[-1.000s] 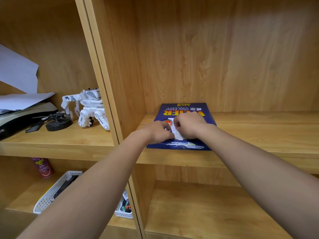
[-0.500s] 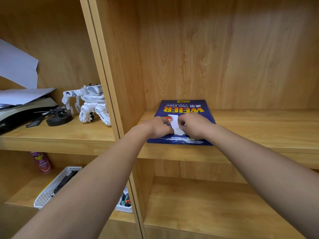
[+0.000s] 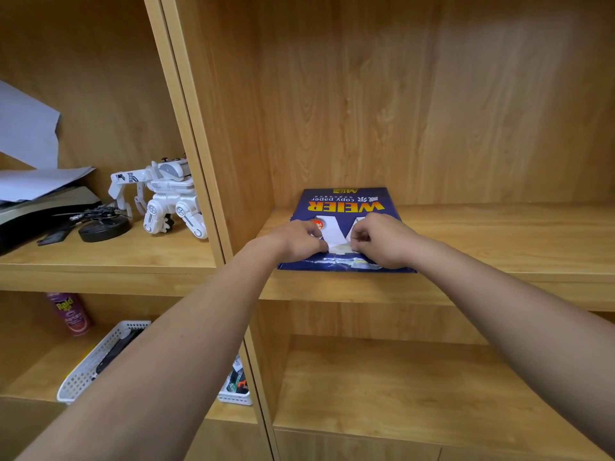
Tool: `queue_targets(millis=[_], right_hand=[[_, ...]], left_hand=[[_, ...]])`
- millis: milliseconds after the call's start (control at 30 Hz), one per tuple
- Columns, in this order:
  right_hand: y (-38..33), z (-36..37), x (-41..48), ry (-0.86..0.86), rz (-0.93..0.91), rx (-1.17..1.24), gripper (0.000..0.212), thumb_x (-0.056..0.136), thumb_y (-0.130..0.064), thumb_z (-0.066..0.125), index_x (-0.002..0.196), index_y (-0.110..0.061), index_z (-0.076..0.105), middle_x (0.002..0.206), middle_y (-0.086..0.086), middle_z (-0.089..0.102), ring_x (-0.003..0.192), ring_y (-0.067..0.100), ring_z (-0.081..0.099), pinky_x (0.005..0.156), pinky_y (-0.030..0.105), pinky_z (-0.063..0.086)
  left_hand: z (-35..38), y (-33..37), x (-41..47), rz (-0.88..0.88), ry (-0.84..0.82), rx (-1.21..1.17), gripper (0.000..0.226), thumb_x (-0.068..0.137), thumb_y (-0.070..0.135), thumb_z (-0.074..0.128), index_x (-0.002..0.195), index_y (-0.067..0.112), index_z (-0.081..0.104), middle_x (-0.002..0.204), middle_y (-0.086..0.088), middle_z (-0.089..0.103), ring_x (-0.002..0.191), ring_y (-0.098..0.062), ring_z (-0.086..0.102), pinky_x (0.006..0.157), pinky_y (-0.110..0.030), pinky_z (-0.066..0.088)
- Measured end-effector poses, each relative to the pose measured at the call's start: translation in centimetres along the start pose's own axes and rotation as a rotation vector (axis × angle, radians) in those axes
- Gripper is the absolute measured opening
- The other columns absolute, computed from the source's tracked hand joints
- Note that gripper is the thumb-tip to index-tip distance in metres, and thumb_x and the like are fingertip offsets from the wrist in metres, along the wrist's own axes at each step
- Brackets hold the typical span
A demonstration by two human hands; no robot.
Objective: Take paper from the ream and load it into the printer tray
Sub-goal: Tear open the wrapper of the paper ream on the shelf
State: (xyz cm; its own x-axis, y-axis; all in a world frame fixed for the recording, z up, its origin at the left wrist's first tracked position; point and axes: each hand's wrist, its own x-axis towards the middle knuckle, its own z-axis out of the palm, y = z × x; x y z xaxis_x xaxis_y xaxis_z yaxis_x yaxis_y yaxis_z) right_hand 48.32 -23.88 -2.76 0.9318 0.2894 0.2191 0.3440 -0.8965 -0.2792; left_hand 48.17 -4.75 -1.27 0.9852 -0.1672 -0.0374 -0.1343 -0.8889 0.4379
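Ream (image 3: pixel 346 203) of copy paper lies on a shelf (image 3: pixel 499 237); left hand (image 3: pixel 296 239) and right hand (image 3: pixel 384 242) pinch its torn wrapper (image 3: pixel 327 261) at six o'clock, fingers (image 3: pixel 361 232) curled.

Bare left forearm (image 3: pixel 186 344), bare right forearm (image 3: pixel 499 301), both smooth, left hand (image 3: pixel 296 239), right hand (image 3: pixel 382 242), rounded knuckles

Both bare arms reach forward, left hand (image 3: pixel 296 239) and right hand (image 3: pixel 379 241) close together, fingers curled, pinching the paper ream wrapper (image 3: pixel 346 202).
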Motion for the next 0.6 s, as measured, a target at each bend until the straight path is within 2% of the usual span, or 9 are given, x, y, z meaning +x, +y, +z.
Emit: queue_targets(millis=[100, 167, 267, 333, 400, 433, 500, 600], right_hand=[[0.0, 0.0, -0.7, 0.038, -0.018, 0.014, 0.033, 0.089, -0.015, 0.055, 0.058, -0.025, 0.054, 0.066, -0.012, 0.053, 0.076, 0.021, 0.050, 0.068, 0.033, 0.041], [0.1, -0.1, -1.2, 0.053, -0.031, 0.032, 0.027, 0.087, -0.012, 0.055, 0.062, -0.018, 0.061, 0.066, -0.012, 0.056, 0.075, 0.019, 0.052, 0.069, 0.034, 0.043], [0.5, 0.1, -1.6, 0.135, -0.055, 0.092, 0.017, 0.088, -0.013, 0.058, 0.076, -0.015, 0.070, 0.086, -0.006, 0.062, 0.089, 0.019, 0.057, 0.082, 0.040, 0.048], [0.8, 0.3, -1.8, 0.302, -0.074, 0.213, 0.013, 0.092, -0.015, 0.060, 0.094, -0.017, 0.072, 0.104, -0.002, 0.057, 0.098, 0.015, 0.055, 0.088, 0.035, 0.045], [0.8, 0.4, -2.0, 0.441, -0.093, 0.369, 0.023, 0.093, -0.012, 0.058, 0.114, -0.017, 0.066, 0.116, 0.001, 0.055, 0.103, 0.015, 0.054, 0.091, 0.030, 0.043], [0.8, 0.5, -2.0, 0.448, -0.093, 0.418, 0.030, 0.093, -0.009, 0.058, 0.121, -0.018, 0.063, 0.120, 0.002, 0.054, 0.105, 0.016, 0.055, 0.091, 0.028, 0.042], [1.0, 0.6, -1.7, 0.358, -0.066, 0.413, 0.039, 0.092, -0.008, 0.059, 0.129, -0.020, 0.059, 0.127, 0.003, 0.051, 0.109, 0.018, 0.055, 0.089, 0.026, 0.041], [1.4, 0.8, -0.8, 0.179, -0.036, 0.269, 0.038, 0.089, -0.010, 0.061, 0.123, -0.027, 0.063, 0.127, 0.002, 0.050, 0.111, 0.020, 0.054, 0.094, 0.035, 0.045]], left_hand=[[0.0, 0.0, 0.1, 0.005, 0.000, -0.003, 0.040, 0.092, 0.041, 0.060, 0.129, 0.026, 0.061, 0.139, -0.001, 0.053, 0.114, -0.020, 0.048, 0.094, -0.030, 0.037], [0.0, 0.0, 0.2, 0.007, 0.003, -0.001, 0.039, 0.091, 0.041, 0.061, 0.128, 0.026, 0.062, 0.138, -0.001, 0.053, 0.109, -0.018, 0.047, 0.093, -0.030, 0.038], [0.1, 0.0, 0.2, 0.012, 0.011, 0.009, 0.037, 0.091, 0.041, 0.060, 0.125, 0.026, 0.062, 0.140, 0.004, 0.052, 0.111, -0.018, 0.048, 0.102, -0.032, 0.040], [0.2, 0.1, 0.0, 0.012, 0.013, 0.014, 0.039, 0.092, 0.041, 0.058, 0.127, 0.024, 0.061, 0.144, 0.006, 0.048, 0.114, -0.019, 0.048, 0.104, -0.033, 0.039], [0.1, 0.2, -0.1, 0.015, 0.013, 0.023, 0.040, 0.093, 0.040, 0.058, 0.129, 0.023, 0.061, 0.149, 0.006, 0.046, 0.123, -0.020, 0.048, 0.102, -0.031, 0.038], [0.1, 0.2, -0.1, 0.017, 0.011, 0.027, 0.040, 0.094, 0.040, 0.058, 0.129, 0.023, 0.060, 0.151, 0.007, 0.044, 0.126, -0.020, 0.047, 0.102, -0.031, 0.037], [0.1, 0.3, -0.1, 0.014, 0.006, 0.026, 0.038, 0.094, 0.039, 0.057, 0.128, 0.023, 0.061, 0.151, 0.009, 0.044, 0.128, -0.020, 0.046, 0.103, -0.031, 0.037], [0.3, 0.3, 0.1, -0.001, 0.010, 0.021, 0.036, 0.092, 0.040, 0.058, 0.124, 0.025, 0.062, 0.144, 0.005, 0.050, 0.123, -0.021, 0.050, 0.106, -0.035, 0.040]])
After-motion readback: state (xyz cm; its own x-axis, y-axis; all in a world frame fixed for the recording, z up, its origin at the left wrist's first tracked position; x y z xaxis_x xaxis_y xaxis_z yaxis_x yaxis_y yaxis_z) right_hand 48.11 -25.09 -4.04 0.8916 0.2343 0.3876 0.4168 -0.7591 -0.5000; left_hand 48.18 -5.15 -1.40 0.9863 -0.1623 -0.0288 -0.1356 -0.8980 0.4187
